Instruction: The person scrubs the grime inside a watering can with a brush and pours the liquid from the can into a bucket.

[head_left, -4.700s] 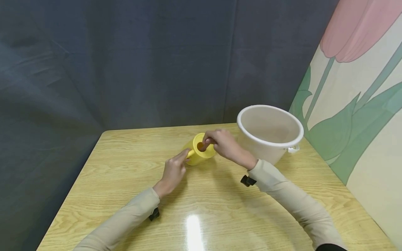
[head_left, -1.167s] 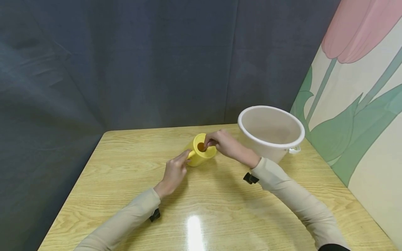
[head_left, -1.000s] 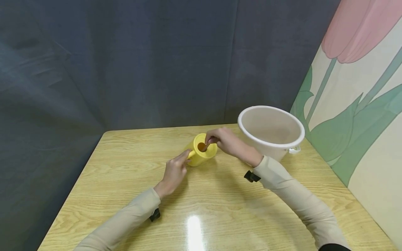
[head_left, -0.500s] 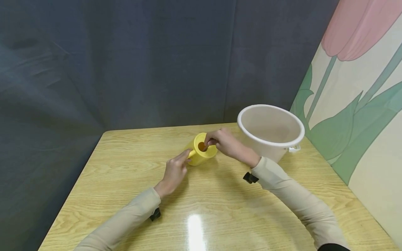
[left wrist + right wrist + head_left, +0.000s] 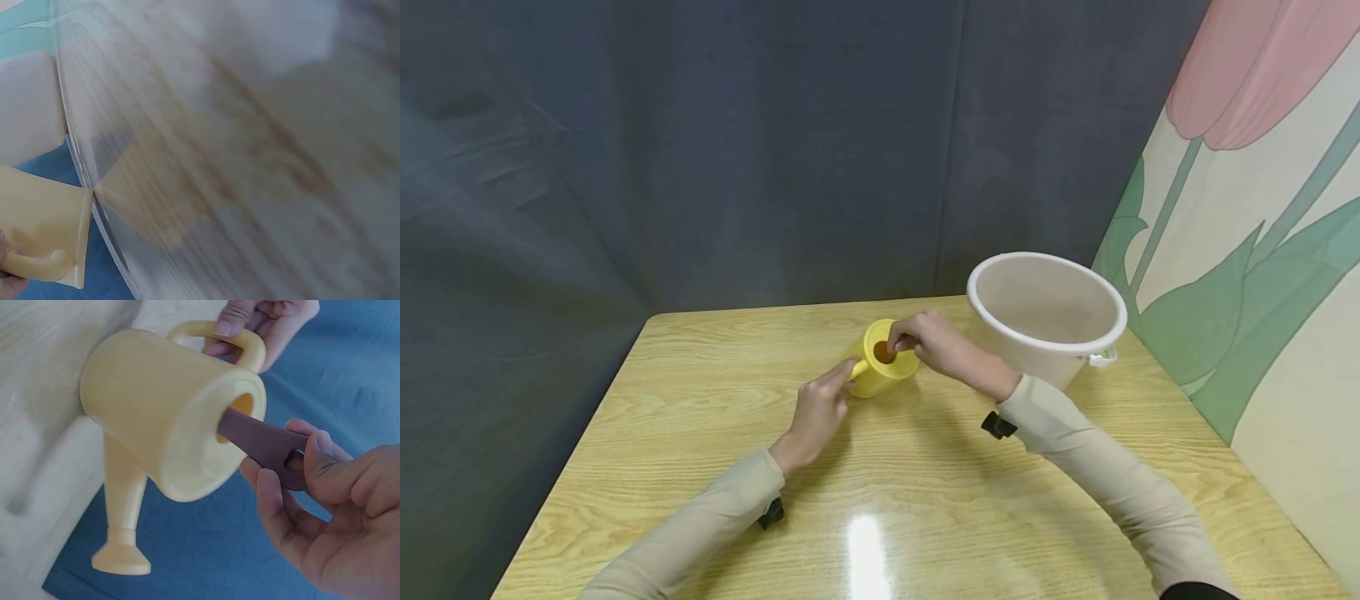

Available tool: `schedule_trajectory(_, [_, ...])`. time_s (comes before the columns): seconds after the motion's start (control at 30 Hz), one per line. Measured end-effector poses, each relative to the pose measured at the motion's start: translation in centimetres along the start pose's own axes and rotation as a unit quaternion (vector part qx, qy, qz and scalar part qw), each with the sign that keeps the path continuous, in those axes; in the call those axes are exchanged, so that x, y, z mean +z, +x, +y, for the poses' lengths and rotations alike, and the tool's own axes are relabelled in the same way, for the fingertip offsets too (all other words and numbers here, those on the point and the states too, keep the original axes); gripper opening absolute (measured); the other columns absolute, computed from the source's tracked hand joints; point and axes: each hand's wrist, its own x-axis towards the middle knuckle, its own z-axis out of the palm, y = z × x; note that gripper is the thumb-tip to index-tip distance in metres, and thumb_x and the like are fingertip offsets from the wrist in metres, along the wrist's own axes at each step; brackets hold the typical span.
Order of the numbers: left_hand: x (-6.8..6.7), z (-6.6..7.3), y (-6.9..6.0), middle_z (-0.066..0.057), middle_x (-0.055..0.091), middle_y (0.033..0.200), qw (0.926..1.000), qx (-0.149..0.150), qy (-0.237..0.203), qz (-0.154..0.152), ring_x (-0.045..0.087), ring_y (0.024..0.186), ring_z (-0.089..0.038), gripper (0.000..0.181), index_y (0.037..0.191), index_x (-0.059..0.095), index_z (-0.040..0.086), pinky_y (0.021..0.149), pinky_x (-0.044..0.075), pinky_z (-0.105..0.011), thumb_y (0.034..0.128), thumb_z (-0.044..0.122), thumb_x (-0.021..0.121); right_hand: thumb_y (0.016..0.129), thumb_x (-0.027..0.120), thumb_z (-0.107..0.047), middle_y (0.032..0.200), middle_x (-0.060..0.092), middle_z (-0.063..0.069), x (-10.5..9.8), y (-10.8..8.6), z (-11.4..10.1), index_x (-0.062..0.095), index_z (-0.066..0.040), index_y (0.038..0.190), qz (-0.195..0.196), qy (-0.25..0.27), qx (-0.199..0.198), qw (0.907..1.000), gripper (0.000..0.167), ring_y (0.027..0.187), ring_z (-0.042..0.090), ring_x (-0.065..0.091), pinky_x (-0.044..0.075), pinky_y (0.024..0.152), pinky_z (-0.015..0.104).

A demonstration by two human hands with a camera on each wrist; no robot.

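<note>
A yellow toy watering can (image 5: 872, 387) stands on the wooden table, its round top opening turned toward the head camera. My left hand (image 5: 817, 410) grips the can's loop handle (image 5: 253, 351) from the left. Above the opening, my right hand (image 5: 942, 347) pinches the end of a brown plastic tool handle (image 5: 259, 439) with a cut-out hole, between thumb and fingers. The tool's other end is hidden inside the can, so its kind does not show. The can's spout (image 5: 122, 487) with a flared tip appears in the right wrist view, pointing away from the loop handle.
A white bucket (image 5: 1026, 354) with a side handle fitting (image 5: 1102, 359) stands right beside the right hand. A dark blue curtain (image 5: 790, 150) hangs behind the wooden table (image 5: 715, 392). At right is a wall (image 5: 1307, 375) painted with a tulip.
About a second ago the right hand rose slightly to the right, showing more of the brown tool, then came back down left toward the opening. The left hand and can stay nearly still.
</note>
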Motion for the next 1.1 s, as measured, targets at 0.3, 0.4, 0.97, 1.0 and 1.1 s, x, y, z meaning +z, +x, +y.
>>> schedule_trajectory(0.3, [0.0, 0.1, -0.1, -0.028, 0.063, 0.121, 1.0, -0.001, 0.0, -0.002, 0.072, 0.093, -0.03, 0.058, 0.125, 0.061, -0.009, 0.081, 0.058, -0.031, 0.0718, -0.033, 0.059, 0.091, 0.059, 0.013, 0.082, 0.073, 0.005, -1.6, 0.0, -0.4, 0.073, -0.003, 0.083, 0.004, 0.014, -0.022, 0.9996, 0.022, 0.077, 0.018, 0.066, 0.057, 0.069, 0.031])
schedule_trajectory(0.4, [0.0, 0.1, -0.1, -0.028, 0.063, 0.122, 1.0, -0.001, -0.002, -0.002, 0.072, 0.093, -0.03, 0.059, 0.125, 0.061, -0.009, 0.082, 0.058, -0.031, 0.0713, -0.033, 0.058, 0.091, 0.061, 0.01, 0.082, 0.074, 0.004, -1.8, 0.1, -0.5, 0.073, -0.004, 0.082, 0.003, 0.006, -0.022, 0.9997, 0.021, 0.077, 0.017, 0.067, 0.057, 0.068, 0.031])
schedule_trajectory(0.97, [0.1, 0.3, -0.1, -0.025, 0.065, 0.12, 1.0, -0.003, 0.001, -0.001, 0.071, 0.097, -0.031, 0.055, 0.124, 0.062, -0.008, 0.083, 0.058, -0.031, 0.0737, -0.031, 0.061, 0.088, 0.068, 0.005, 0.082, 0.073, 0.001, 0.4, 0.0, -0.1, 0.074, -0.005, 0.082, -0.01, -0.028, -0.022, 0.9993, 0.014, 0.076, 0.017, 0.068, 0.058, 0.069, 0.029])
schedule_trajectory(1.0, [0.1, 0.3, -0.1, -0.025, 0.065, 0.12, 1.0, -0.002, 0.001, -0.001, 0.07, 0.098, -0.032, 0.054, 0.123, 0.062, -0.009, 0.084, 0.058, -0.031, 0.0741, -0.03, 0.062, 0.088, 0.068, 0.005, 0.082, 0.073, 0.002, 0.2, -0.1, -0.2, 0.074, -0.006, 0.082, -0.011, -0.03, -0.024, 0.9992, 0.014, 0.076, 0.017, 0.068, 0.058, 0.069, 0.029])
schedule_trajectory(1.1, [0.1, 0.2, 0.0, -0.025, 0.065, 0.12, 1.0, -0.002, 0.001, 0.001, 0.069, 0.101, -0.033, 0.049, 0.123, 0.062, -0.009, 0.085, 0.057, -0.031, 0.0766, -0.027, 0.065, 0.089, 0.067, 0.006, 0.082, 0.073, 0.002, -0.4, -0.1, -0.5, 0.074, -0.006, 0.082, -0.013, -0.037, -0.027, 0.9989, 0.015, 0.076, 0.017, 0.068, 0.058, 0.069, 0.029])
